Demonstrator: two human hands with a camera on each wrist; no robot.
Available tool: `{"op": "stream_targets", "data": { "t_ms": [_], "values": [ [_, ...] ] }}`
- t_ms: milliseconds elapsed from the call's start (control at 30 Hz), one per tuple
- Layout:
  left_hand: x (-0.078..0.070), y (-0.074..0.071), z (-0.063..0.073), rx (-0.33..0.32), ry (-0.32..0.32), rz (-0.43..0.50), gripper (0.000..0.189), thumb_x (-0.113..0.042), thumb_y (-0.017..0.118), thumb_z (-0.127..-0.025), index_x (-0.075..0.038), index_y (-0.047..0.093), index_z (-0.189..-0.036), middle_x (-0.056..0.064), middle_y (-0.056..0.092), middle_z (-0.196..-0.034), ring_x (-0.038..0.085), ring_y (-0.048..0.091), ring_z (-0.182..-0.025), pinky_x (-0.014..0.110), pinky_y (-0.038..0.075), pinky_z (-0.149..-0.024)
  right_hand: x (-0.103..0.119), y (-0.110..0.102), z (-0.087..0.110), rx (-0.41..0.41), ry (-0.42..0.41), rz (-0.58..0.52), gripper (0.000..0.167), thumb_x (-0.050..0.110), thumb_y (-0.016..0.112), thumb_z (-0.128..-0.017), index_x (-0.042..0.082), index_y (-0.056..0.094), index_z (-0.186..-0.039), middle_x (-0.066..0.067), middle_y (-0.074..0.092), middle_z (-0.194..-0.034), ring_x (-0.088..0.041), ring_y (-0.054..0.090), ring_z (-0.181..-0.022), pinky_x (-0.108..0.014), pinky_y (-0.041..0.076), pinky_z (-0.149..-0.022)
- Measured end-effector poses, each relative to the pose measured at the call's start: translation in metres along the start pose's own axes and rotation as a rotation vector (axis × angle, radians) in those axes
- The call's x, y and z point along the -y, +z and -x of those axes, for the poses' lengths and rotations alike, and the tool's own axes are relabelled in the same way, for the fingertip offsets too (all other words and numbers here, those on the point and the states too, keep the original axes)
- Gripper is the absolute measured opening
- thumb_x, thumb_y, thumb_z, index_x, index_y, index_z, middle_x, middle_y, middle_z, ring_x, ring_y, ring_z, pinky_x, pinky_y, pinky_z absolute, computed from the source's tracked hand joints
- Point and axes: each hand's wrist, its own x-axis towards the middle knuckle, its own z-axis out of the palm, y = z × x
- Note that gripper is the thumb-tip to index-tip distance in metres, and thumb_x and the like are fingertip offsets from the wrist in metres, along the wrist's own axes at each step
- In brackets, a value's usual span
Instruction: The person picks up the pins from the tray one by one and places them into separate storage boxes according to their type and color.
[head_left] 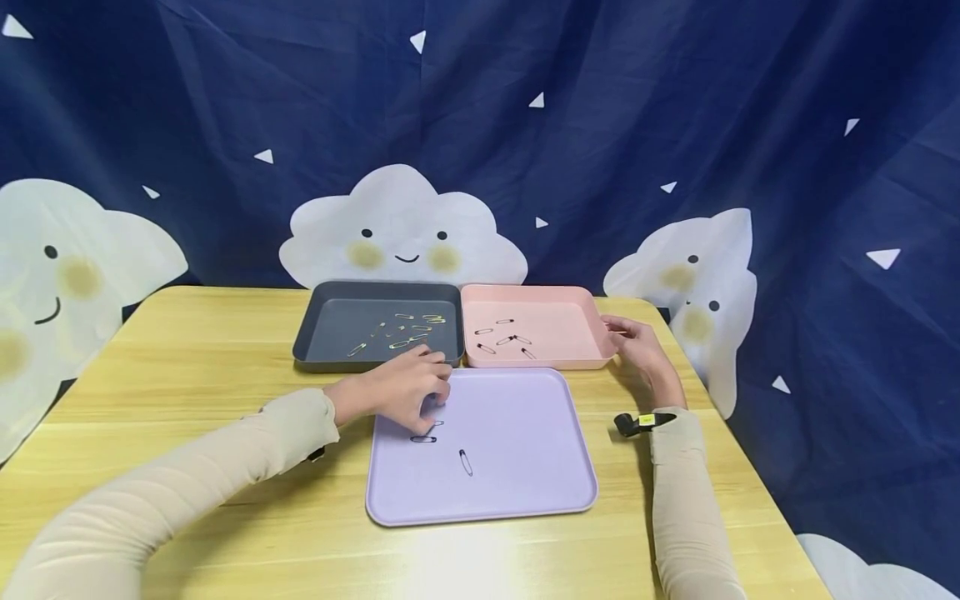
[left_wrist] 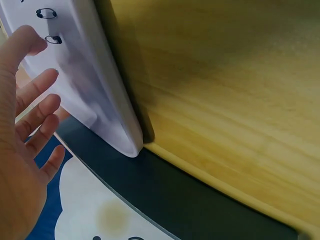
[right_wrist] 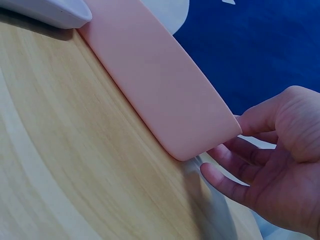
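Observation:
My left hand [head_left: 411, 390] hovers over the lilac tray [head_left: 517, 442], thumb and fingers spread apart with nothing between them. Right by its thumb lie two dark safety pins [head_left: 423, 439], seen also in the left wrist view as black-ended safety pins [left_wrist: 53, 39]. Nearer the front, another dark safety pin [head_left: 466, 462] lies on the same tray. My right hand [head_left: 637, 346] holds the right side of the pink tray [head_left: 540, 304]; in the right wrist view, thumb and finger meet the rim at its corner [right_wrist: 215, 135].
A dark grey tray [head_left: 322, 333] with several gold safety pins [head_left: 405, 317] stands left of the pink one, which holds several dark safety pins [head_left: 486, 348]. All three trays sit close together on a wooden table [head_left: 225, 333]. Behind hangs a blue cloud-patterned curtain [head_left: 480, 108].

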Motion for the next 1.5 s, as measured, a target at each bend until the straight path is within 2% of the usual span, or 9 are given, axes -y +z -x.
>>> {"op": "stream_targets", "data": {
  "t_ms": [200,433,667,900,1233,1500],
  "values": [
    [-0.003,-0.001,0.001,0.045,-0.006,0.021,0.024,-0.042,0.079,-0.07,-0.024,0.064,-0.073,-0.008,0.054,-0.088,0.015,0.047,-0.09,0.037,0.04,-0.086,-0.001,-0.001,-0.001,-0.003,0.008,0.015,0.045,0.004,0.048,-0.104,-0.003,0.049,-0.148,-0.032,0.053,-0.142,-0.005,0.054,-0.102,-0.009,0.046,-0.08],
    [-0.006,0.0,-0.002,0.032,-0.014,0.033,0.02,-0.032,0.081,-0.068,-0.023,0.064,-0.07,-0.008,0.055,-0.086,0.015,0.047,-0.089,0.035,0.039,-0.082,0.0,-0.001,-0.001,-0.007,-0.004,0.005,0.045,0.003,0.048,-0.103,-0.004,0.049,-0.148,-0.033,0.052,-0.141,-0.002,0.054,-0.099,-0.009,0.046,-0.08],
    [-0.008,0.003,-0.003,0.033,-0.013,0.043,0.02,-0.027,0.081,-0.067,-0.025,0.061,-0.064,-0.011,0.056,-0.085,0.013,0.048,-0.089,0.033,0.039,-0.084,0.006,0.0,0.002,0.001,0.007,-0.013,0.045,0.004,0.049,-0.104,-0.004,0.048,-0.148,-0.034,0.051,-0.142,-0.003,0.055,-0.1,-0.01,0.046,-0.08],
    [-0.01,0.004,-0.003,0.011,-0.017,0.056,0.02,-0.02,0.08,-0.067,-0.025,0.061,-0.061,-0.011,0.055,-0.081,0.013,0.048,-0.087,0.033,0.039,-0.084,0.002,0.0,0.0,-0.007,0.001,-0.002,0.045,0.004,0.049,-0.103,-0.004,0.048,-0.148,-0.033,0.052,-0.142,-0.004,0.053,-0.099,-0.01,0.045,-0.078],
    [-0.01,0.004,-0.003,-0.003,-0.021,0.044,0.02,-0.019,0.079,-0.066,-0.025,0.061,-0.061,-0.011,0.055,-0.08,0.013,0.048,-0.086,0.032,0.039,-0.082,0.0,0.0,-0.001,-0.015,0.011,0.02,0.045,0.004,0.049,-0.103,-0.004,0.049,-0.147,-0.032,0.053,-0.14,-0.003,0.054,-0.096,-0.011,0.045,-0.076],
    [-0.009,0.004,-0.003,-0.002,-0.077,0.006,0.019,-0.027,0.081,-0.065,-0.024,0.062,-0.066,-0.009,0.055,-0.083,0.016,0.048,-0.086,0.034,0.038,-0.08,-0.001,0.0,-0.002,-0.008,0.021,0.008,0.046,0.003,0.049,-0.103,-0.003,0.049,-0.148,-0.032,0.053,-0.141,-0.002,0.054,-0.095,-0.011,0.045,-0.076]
  ]
}}
